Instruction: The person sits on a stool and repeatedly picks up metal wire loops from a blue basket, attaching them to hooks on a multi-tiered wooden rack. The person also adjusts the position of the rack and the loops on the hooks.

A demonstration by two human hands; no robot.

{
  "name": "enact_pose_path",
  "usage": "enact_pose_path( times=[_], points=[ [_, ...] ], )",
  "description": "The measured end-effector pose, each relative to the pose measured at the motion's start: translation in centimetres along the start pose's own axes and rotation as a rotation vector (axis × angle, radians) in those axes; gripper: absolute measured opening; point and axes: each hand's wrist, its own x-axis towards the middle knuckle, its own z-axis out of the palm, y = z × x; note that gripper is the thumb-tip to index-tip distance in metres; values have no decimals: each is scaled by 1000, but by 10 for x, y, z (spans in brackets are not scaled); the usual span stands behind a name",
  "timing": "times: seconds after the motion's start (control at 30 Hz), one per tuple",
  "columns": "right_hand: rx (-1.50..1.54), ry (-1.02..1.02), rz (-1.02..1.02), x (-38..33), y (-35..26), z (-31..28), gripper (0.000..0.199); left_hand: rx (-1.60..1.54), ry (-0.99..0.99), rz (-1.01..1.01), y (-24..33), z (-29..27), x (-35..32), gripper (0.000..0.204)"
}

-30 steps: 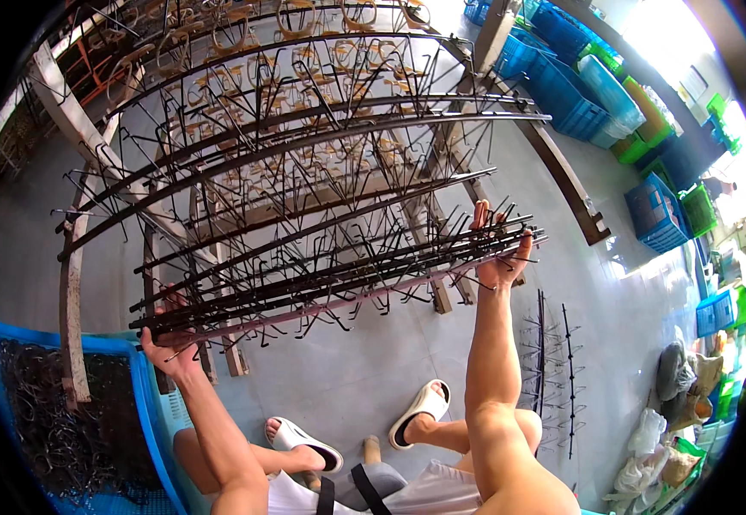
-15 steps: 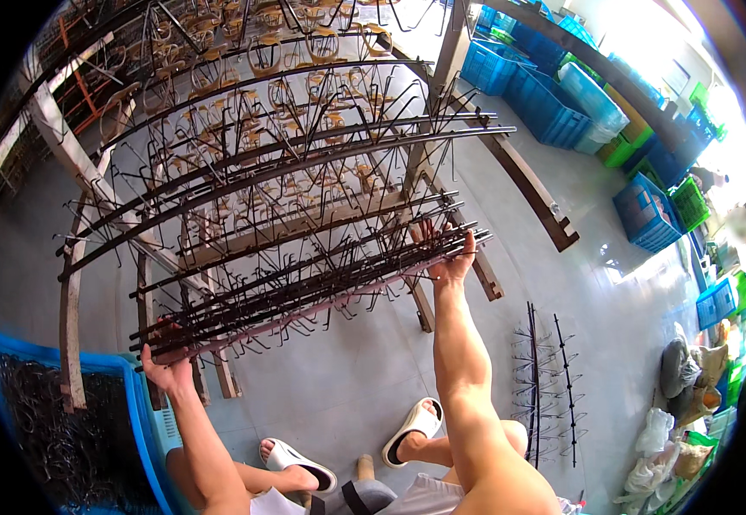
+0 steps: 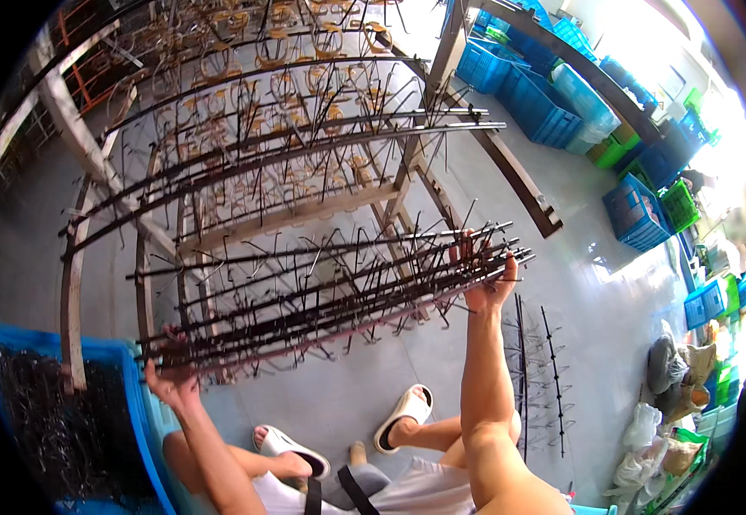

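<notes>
Between my two hands lies a bundle of dark metal hook bars, several long rods with many small bent wire hooks sticking out. My left hand grips the bundle's left end, its thumb in front and fingers partly hidden behind the rods. Around the right end my right hand is closed, fingers showing above and behind. In front of the bundle stands a metal rack with more hook bars across it. Yellowish eyeglass frames hang on its farther bars.
On my left stands a blue crate full of black wire pieces. Two hook bars lie on the floor at right. Blue crates and plastic bags line the right side. A rack leg juts out across the floor.
The bundle has come away from the rack, toward me and to the right, its right end moving most. Both hands have kept their grip.
</notes>
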Motion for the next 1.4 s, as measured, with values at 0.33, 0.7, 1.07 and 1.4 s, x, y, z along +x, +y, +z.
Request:
enact_pose_path(
  times=[0.33, 0.7, 1.07, 1.4],
  points=[
    [-33, 168, -19, -34, -10, 4, 38, 140, 254, 212, -10, 53, -20, 47],
    [-77, -127, -244, -185, -120, 40, 65, 197, -63, -66, -42, 132, -77, 78],
    [-219, -97, -848, -445, -311, 112, 61, -94, -429, -776, -214, 267, 4, 80],
    [253, 1100, -1349, -575, -271, -193, 27, 444, 145, -969, -560, 179, -10, 7]
  ],
)
